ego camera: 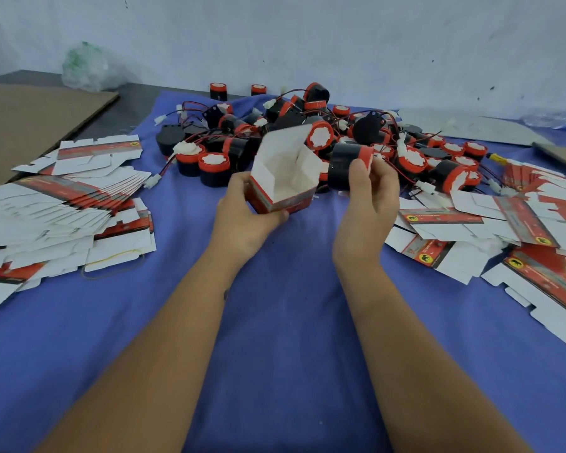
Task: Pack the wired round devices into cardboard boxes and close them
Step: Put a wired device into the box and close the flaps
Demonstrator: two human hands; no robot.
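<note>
Holding an opened cardboard box (280, 188) in my left hand (245, 220), I have the fingers curled under its red base and the thumb up along its near side; the top flaps stand open and the white inside shows, with nothing in it that I can see. My right hand (368, 204) pinches a wired round device (348, 166), black-bodied with a red rim, thumb on the near side and fingertips over the red end, just to the right of the box mouth and clear of the cloth. Both hands hover above the blue cloth (281, 322) that covers the table. Behind them lies the pile of devices (307, 125), black and red, tangled in red and black leads with white plugs. Flat box blanks (56, 207) fan out in a stack on the left, a yellow rubber band (115, 266) by their near edge; more blanks (504, 230) are spread on the right. A brown cardboard sheet (36, 122) lies far left, a crumpled plastic bag (87, 67) against the wall behind it.
</note>
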